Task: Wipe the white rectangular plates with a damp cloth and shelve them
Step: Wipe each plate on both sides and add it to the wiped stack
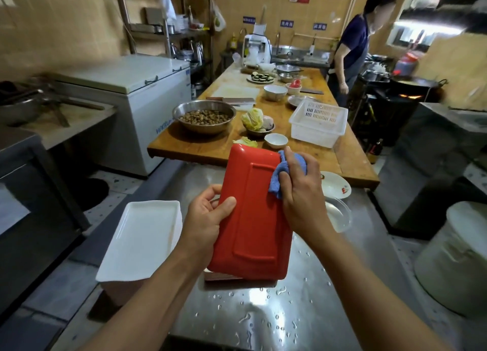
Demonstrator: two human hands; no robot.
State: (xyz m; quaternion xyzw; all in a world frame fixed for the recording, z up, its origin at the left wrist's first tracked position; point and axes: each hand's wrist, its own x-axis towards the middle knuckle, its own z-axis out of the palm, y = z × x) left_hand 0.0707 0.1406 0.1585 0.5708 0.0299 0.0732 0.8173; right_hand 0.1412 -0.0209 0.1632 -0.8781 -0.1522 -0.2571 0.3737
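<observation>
steel table (342,284) is wet with droplets. the rectangular plate (253,218) stands tilted over it, red underside up. your left hand (208,218) grips its left edge; your right hand (300,189) presses the bunched blue cloth (279,176) at the upper right corner. work the foot ridge and rim.

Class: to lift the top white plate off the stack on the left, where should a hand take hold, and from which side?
Probably the white plate's near long rim, coming from the right. The stack overhangs the steel counter with that raised rim exposed, so fingers can hook under it and the thumb press on top.
</observation>
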